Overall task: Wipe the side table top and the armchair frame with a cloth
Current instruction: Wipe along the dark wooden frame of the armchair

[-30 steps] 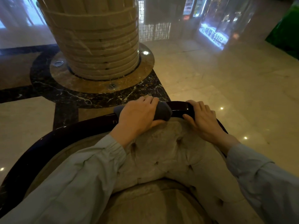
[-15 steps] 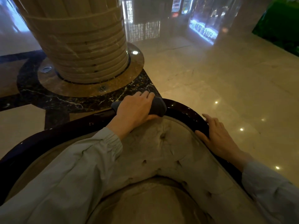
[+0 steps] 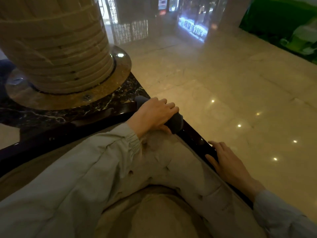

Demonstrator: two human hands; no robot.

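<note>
The armchair's dark glossy wooden frame (image 3: 72, 133) curves around a beige tufted backrest (image 3: 173, 170). My left hand (image 3: 152, 115) presses a folded grey-blue cloth (image 3: 175, 123) onto the top of the frame at its far bend, fingers wrapped over the cloth. My right hand (image 3: 228, 162) rests flat on the frame's right side, lower down, with its fingers spread along the wood and nothing held. No side table is in view.
A big ribbed stone column (image 3: 53, 47) on a round brass base ring (image 3: 109, 86) stands just behind the chair at upper left. Polished beige marble floor (image 3: 223, 83) spreads to the right. A green panel (image 3: 283, 23) stands at far right.
My left hand has slid the cloth rightward along the top of the frame. My right hand has moved down the frame's right side, away from the cloth. My view has swung left.
</note>
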